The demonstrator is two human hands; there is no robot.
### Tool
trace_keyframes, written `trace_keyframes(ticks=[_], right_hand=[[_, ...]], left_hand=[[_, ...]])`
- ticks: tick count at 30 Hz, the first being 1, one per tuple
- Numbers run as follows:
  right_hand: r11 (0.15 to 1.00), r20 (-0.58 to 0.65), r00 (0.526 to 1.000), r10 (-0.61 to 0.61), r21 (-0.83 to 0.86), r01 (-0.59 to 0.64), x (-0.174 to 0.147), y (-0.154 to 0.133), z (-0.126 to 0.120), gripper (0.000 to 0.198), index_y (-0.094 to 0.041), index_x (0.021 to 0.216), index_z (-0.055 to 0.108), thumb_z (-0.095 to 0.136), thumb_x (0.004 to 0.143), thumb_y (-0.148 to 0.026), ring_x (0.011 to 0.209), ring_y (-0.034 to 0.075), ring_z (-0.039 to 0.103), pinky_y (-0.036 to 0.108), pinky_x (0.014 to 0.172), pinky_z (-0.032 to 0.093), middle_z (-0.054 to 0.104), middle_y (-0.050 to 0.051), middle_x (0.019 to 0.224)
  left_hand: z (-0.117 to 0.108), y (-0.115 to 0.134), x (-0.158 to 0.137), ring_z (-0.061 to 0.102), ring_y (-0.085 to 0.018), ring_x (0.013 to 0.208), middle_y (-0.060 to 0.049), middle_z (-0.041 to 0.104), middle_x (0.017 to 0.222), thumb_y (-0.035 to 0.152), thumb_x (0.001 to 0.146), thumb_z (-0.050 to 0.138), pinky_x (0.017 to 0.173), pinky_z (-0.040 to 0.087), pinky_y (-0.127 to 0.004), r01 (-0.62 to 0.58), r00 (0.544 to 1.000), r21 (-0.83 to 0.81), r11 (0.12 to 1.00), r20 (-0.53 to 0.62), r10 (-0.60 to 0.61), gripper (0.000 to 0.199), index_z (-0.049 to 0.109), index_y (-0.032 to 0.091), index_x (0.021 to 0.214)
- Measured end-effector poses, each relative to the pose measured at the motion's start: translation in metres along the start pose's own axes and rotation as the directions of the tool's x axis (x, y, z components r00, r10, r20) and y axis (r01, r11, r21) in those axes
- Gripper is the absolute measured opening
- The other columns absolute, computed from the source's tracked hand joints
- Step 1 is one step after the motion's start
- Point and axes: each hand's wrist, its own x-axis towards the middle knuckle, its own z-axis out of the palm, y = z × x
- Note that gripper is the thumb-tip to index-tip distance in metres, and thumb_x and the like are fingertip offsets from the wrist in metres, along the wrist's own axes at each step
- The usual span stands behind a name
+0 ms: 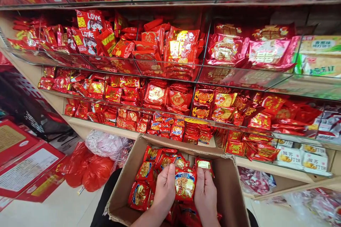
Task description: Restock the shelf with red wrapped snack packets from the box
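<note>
A red and gold biscuit packet with a blue band is held between my two hands, above an open cardboard box. My left hand grips its left edge, thumb and fingers pressed together. On its right edge my right hand has closed, the thumb lying on top. A further red packet shows just behind the right thumb; I cannot tell whether that hand holds it too. More red packets lie loose in the box, mostly left of and below my hands. The box rests between my dark-clothed legs.
Shelves with clear dividers rise ahead, filled with red wrapped packets. White packets stand at lower right. Red plastic bags, a clear bag and red cartons sit on the floor at left. A bagged bundle lies right.
</note>
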Motion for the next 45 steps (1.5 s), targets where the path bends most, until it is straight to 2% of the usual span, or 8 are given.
trace_keyframes(ticks=[9,14,17,22,27,31,40,45], right_hand=[[0.969,0.209,0.955,-0.212,-0.079,0.233,0.006,0.009,-0.008,0.038,-0.021,0.071,0.045,0.023,0.086,-0.048,0.050,0.013,0.049,0.023,0.050,0.034,0.053,0.000,0.057],[0.838,0.544,0.758,-0.359,-0.169,0.518,0.004,-0.005,-0.012,0.033,-0.020,0.069,0.044,0.026,0.088,-0.041,0.046,0.011,0.047,0.021,0.046,0.028,0.051,-0.002,0.053],[0.835,0.527,0.761,-0.378,-0.161,0.526,0.002,-0.012,-0.014,0.032,-0.020,0.066,0.046,0.031,0.087,-0.039,0.047,0.010,0.048,0.019,0.047,0.030,0.051,-0.002,0.052],[0.953,0.246,0.943,-0.226,0.257,0.162,-0.004,0.000,-0.018,0.033,-0.018,0.103,0.046,0.054,0.076,-0.035,0.080,0.015,0.058,0.024,0.068,0.045,0.060,0.007,0.091],[0.867,0.531,0.847,-0.033,0.437,-0.240,-0.016,0.019,-0.014,0.036,-0.017,0.101,0.049,0.057,0.072,-0.038,0.082,0.020,0.059,0.033,0.072,0.047,0.061,0.007,0.094],[0.933,0.576,0.816,-0.041,0.315,-0.176,-0.016,0.017,-0.018,0.032,-0.016,0.094,0.052,0.056,0.072,-0.039,0.080,0.020,0.057,0.032,0.073,0.044,0.062,0.005,0.086],[0.871,0.484,0.808,-0.336,-0.168,0.462,0.020,-0.020,-0.057,0.022,-0.020,0.089,0.055,0.048,0.079,-0.037,0.080,0.017,0.057,0.027,0.072,0.044,0.062,0.005,0.089],[0.566,0.373,0.758,-0.535,-0.508,0.649,0.095,-0.028,-0.093,0.029,-0.019,0.103,0.054,0.041,0.083,-0.034,0.089,0.021,0.055,0.033,0.079,0.041,0.058,0.009,0.100]], left_hand=[[-0.028,-0.012,0.010,0.051,-0.014,0.068,-0.002,0.055,0.070,0.043,0.079,0.044,0.066,0.042,-0.024,-0.211,0.963,0.286,0.935,0.223,0.149,0.030,0.058,0.017,0.075],[-0.049,0.005,0.013,0.050,-0.020,0.097,-0.005,0.056,0.107,0.032,0.055,0.073,0.087,0.038,-0.030,-0.334,0.787,0.395,0.856,0.616,0.023,0.076,0.040,0.022,0.123],[-0.042,0.014,0.009,0.054,-0.018,0.084,-0.001,0.062,0.089,0.030,0.059,0.069,0.077,0.042,-0.026,-0.242,0.691,0.358,0.902,0.716,-0.098,0.043,0.058,0.019,0.099],[-0.021,0.018,-0.001,0.055,-0.014,0.078,-0.001,0.063,0.085,0.032,0.071,0.059,0.076,0.041,-0.025,0.109,0.877,-0.047,0.993,0.476,-0.073,0.020,0.058,0.018,0.084],[-0.012,0.014,-0.005,0.056,-0.011,0.065,0.000,0.063,0.073,0.032,0.061,0.069,0.063,0.042,-0.024,0.385,0.905,-0.364,0.848,0.329,-0.270,0.026,0.052,0.018,0.074],[-0.015,0.009,-0.002,0.051,-0.009,0.055,0.003,0.059,0.061,0.034,0.056,0.072,0.056,0.039,-0.021,0.390,0.906,-0.359,0.848,0.316,-0.282,0.030,0.049,0.017,0.066],[-0.036,0.026,0.019,0.054,-0.013,0.063,-0.001,0.062,0.067,0.034,0.066,0.063,0.061,0.042,-0.024,-0.088,0.963,0.062,0.994,0.260,0.069,0.019,0.056,0.017,0.064],[-0.084,0.058,0.066,0.046,-0.022,0.108,-0.007,0.054,0.110,0.030,0.075,0.051,0.095,0.032,-0.038,-0.510,0.818,0.692,0.511,0.207,0.536,0.020,0.058,0.021,0.092]])
